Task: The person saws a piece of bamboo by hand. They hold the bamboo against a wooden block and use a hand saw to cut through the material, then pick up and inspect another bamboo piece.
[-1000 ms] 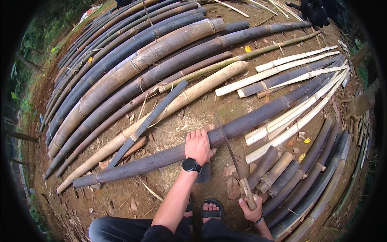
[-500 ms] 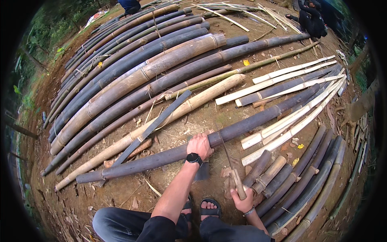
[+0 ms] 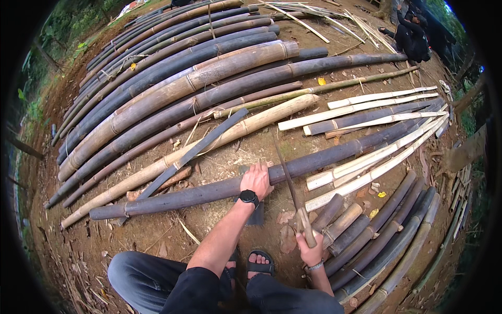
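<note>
A dark bamboo pole lies slantwise across the ground in front of my feet. My left hand is wrapped over its upper side and presses on it. Just right of that hand, the thin blade of a handsaw crosses the pole, its tip reaching beyond the far side. Closed around the saw's wooden handle is my right hand, low and close to my right knee. Whether the blade has cut into the bamboo cannot be made out. A flat dark piece sits under the pole below my left hand.
Behind the pole are a pale bamboo pole, a dark flat strip and many thick poles. Pale split bamboo strips and short cut lengths lie to the right. Another person is at the far right.
The saw has slid forward across the pole, so more blade shows past its far side. My right hand has moved up and forward with it. My left hand keeps its hold.
</note>
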`<state>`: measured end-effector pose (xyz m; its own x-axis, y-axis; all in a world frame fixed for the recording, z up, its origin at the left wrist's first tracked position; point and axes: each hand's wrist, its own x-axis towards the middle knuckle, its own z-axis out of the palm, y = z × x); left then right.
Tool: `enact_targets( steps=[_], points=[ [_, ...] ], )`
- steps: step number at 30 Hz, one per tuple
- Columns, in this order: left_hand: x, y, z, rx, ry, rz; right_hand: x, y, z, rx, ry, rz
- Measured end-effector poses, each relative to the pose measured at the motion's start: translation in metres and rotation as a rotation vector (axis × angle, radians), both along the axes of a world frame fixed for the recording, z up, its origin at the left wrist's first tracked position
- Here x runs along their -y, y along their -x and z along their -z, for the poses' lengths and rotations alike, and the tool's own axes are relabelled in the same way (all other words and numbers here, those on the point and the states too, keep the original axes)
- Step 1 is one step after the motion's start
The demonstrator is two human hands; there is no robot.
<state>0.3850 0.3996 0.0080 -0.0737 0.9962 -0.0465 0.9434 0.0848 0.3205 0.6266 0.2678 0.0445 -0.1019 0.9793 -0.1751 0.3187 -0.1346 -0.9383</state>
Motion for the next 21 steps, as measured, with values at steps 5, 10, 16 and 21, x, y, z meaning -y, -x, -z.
enact_targets(
  steps=[5,10,16,21],
  points=[
    [0.007,0.009,-0.002,-0.027,0.013,0.018,0.018,0.005,0.001,0.022,-0.105,-0.075],
    [0.010,-0.004,-0.009,-0.051,0.067,0.033,-0.003,0.020,0.000,0.025,-0.090,0.019],
    [0.008,0.000,-0.010,-0.042,0.022,0.014,0.024,0.003,-0.003,0.023,-0.095,-0.045],
    [0.002,-0.006,-0.010,-0.067,0.016,0.049,-0.023,0.012,0.029,-0.015,-0.009,0.030]
  ],
)
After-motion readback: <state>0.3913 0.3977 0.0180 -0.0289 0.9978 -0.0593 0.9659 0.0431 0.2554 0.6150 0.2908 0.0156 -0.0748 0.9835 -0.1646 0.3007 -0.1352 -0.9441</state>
